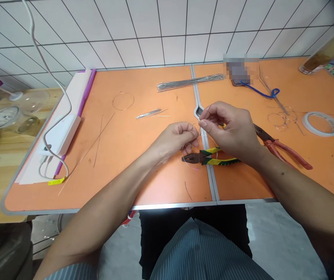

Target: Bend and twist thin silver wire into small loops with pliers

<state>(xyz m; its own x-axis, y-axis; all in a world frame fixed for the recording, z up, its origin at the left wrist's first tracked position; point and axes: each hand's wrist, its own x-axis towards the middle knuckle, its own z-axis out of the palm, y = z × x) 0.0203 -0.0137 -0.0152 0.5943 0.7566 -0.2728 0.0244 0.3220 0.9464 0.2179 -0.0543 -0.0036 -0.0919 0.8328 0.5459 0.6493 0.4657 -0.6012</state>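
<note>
Just above the green-and-yellow-handled pliers (210,157), the left hand (174,140) and right hand (231,130) meet over a loop of fine wire (182,155). The left fingers (192,134) curl closed around the wire, though they hide exactly where it sits. The right thumb and forefinger (203,123) pinch almost shut on a thin strand, while the remaining fingers bend loosely beside them.

Beyond the pliers lies a long bundle of straight metal rods (190,82). To their left are a smaller bundle of rods (149,113) and a ring of wire (123,101); to their right are red-handled pliers (283,149) and a roll of clear tape (321,123). All of it rests on an orange table (120,186).

The wire looks thin and springy, so a slackened pinch could let it jump free or lose its curve. Bending it too hard at one point could kink it. (A cut end could also prick a fingertip.) Because the loop hangs so close to the pliers, it could snag on their jaws.
</note>
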